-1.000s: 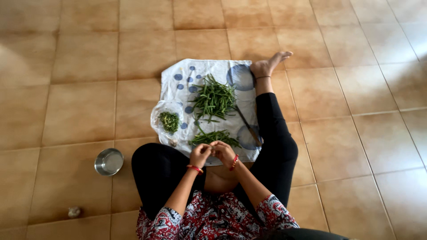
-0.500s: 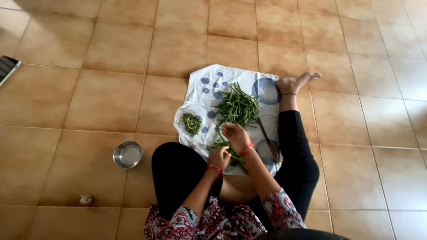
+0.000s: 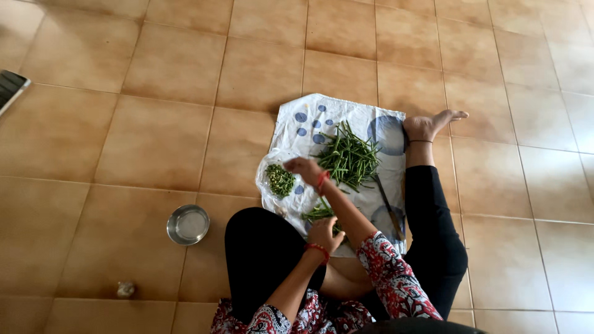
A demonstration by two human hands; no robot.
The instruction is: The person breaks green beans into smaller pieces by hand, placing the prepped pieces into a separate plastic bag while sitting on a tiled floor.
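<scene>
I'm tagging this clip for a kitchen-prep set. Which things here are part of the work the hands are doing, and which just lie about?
In the work:
right hand over the chopped green bits
left hand by a small bunch of beans
main heap of green beans
white spotted sheet
knife

Lying about:
steel bowl
small pale object
dark object at the left edge

- Floor (image 3: 154, 142): glazed tan tiles, smooth, with a soft sheen and matt grout lines.
- Sheet (image 3: 309, 127) at 12 o'clock from the person: thin plastic, white with blue dots, crinkled and faintly glossy.
- Beans (image 3: 349, 158) on the sheet: green, matt, smooth pods.
- Chopped bits (image 3: 279, 179) at 9 o'clock of the beans: green, rough-looking heap.
- Bowl (image 3: 187, 224) at 9 o'clock of the knee: shiny metal.
- Blouse sleeve (image 3: 390, 278): printed cloth, matt.
- Trousers (image 3: 433, 235): plain black cloth, matt.
</scene>
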